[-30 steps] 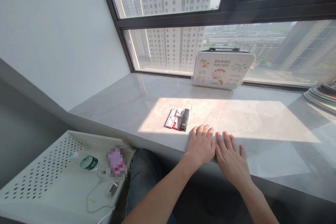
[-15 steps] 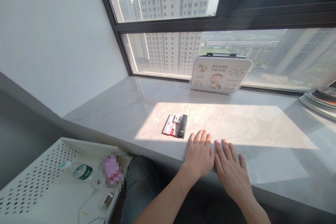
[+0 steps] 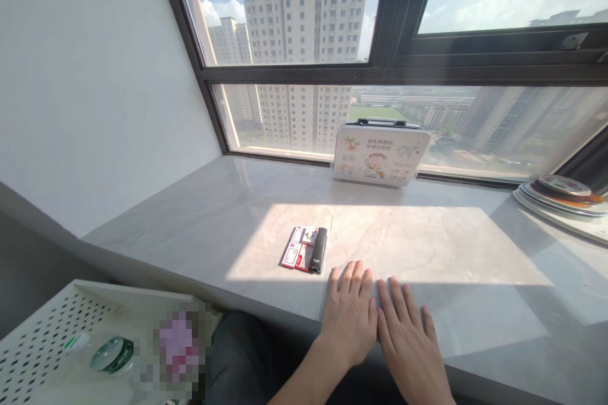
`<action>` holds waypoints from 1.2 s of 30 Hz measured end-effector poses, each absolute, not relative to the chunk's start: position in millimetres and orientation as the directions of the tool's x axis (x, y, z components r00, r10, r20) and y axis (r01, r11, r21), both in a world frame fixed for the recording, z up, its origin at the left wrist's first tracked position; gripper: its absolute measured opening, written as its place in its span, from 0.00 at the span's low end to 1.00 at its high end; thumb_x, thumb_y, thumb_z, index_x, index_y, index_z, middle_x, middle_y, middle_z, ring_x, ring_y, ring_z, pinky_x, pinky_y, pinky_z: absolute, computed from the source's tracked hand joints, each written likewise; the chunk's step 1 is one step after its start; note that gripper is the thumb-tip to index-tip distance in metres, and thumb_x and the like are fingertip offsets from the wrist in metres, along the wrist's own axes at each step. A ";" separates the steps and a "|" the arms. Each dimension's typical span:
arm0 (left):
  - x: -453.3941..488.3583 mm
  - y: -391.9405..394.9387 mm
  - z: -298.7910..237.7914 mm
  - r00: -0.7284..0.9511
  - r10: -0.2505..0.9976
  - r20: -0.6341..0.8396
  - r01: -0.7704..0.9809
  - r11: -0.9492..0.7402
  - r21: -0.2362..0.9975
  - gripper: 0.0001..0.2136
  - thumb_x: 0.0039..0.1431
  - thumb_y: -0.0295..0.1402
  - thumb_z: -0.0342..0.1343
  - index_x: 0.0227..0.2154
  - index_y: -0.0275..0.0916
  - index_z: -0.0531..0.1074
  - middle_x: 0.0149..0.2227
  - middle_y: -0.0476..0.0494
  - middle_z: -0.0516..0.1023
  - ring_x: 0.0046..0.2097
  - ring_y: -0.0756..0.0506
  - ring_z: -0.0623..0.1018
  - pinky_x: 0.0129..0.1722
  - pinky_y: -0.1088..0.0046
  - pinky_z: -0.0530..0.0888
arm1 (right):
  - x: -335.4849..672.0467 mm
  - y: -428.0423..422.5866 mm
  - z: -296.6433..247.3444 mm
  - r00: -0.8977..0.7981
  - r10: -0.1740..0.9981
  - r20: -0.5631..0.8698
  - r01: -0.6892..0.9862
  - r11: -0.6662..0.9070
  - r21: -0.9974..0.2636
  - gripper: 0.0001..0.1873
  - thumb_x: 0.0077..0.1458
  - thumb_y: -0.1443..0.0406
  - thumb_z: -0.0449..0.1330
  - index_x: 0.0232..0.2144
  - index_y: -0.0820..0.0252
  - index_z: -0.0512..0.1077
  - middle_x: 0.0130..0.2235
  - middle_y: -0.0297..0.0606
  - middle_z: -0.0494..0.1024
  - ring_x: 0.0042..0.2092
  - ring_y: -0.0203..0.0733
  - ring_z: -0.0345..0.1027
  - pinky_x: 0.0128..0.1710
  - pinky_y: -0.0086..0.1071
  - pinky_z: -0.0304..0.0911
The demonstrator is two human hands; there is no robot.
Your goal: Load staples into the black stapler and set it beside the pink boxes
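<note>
Head view: left hand (image 3: 350, 323) and right hand (image 3: 409, 338) palm-down at lower center, fingers straight, slightly fanned, gripping nothing; thumbs side by side, can't tell if they touch. Both on pale marbled sill (image 3: 427, 240). Black stapler (image 3: 318, 250) just up-left of left fingertips, mid-frame in the sun patch, long and narrow, slightly tilted in frame. It sits between hands and staple boxes (image 3: 291, 255): small, flat, white with red, grouped along its left side; print too small to read. Further out: white cartoon-print case (image 3: 382, 155) upright by window, upper center right; stacked discs (image 3: 563, 193) at right edge; white perforated bin (image 3: 47, 304) lower left, holding clear bottle (image 3: 111, 355) and pixelated purple item (image 3: 178, 345).
</note>
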State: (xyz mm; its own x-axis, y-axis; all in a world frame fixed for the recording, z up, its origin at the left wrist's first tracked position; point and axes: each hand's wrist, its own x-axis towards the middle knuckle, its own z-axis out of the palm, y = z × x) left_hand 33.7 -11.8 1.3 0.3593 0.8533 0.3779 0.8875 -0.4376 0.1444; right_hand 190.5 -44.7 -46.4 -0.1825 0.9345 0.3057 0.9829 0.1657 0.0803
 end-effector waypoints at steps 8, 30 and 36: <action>36.5 -12.2 -0.9 0.360 0.851 0.383 0.884 -0.442 0.151 0.25 0.73 0.42 0.40 0.70 0.45 0.57 0.72 0.44 0.57 0.73 0.38 0.54 0.71 0.47 0.57 | 190.0 -43.6 -41.5 -0.169 0.936 0.309 0.983 0.139 0.117 0.32 0.69 0.64 0.42 0.73 0.55 0.50 0.75 0.43 0.46 0.75 0.60 0.31 0.68 0.63 0.42; 36.9 -19.1 2.4 0.353 0.860 0.368 0.878 -0.440 0.187 0.26 0.74 0.42 0.41 0.71 0.43 0.54 0.73 0.43 0.54 0.73 0.37 0.55 0.71 0.48 0.56 | 193.3 -52.2 -33.2 -0.136 0.938 0.318 0.988 0.150 -0.022 0.32 0.69 0.59 0.42 0.72 0.54 0.54 0.74 0.40 0.49 0.74 0.55 0.39 0.68 0.56 0.44; 36.4 -20.9 0.8 0.352 0.860 0.370 0.880 -0.438 0.182 0.27 0.73 0.42 0.42 0.72 0.43 0.52 0.74 0.43 0.53 0.73 0.36 0.53 0.71 0.48 0.56 | 191.8 -54.4 -35.9 -0.142 0.929 0.342 0.987 0.158 -0.019 0.32 0.69 0.59 0.42 0.72 0.53 0.53 0.74 0.39 0.49 0.75 0.56 0.37 0.68 0.58 0.44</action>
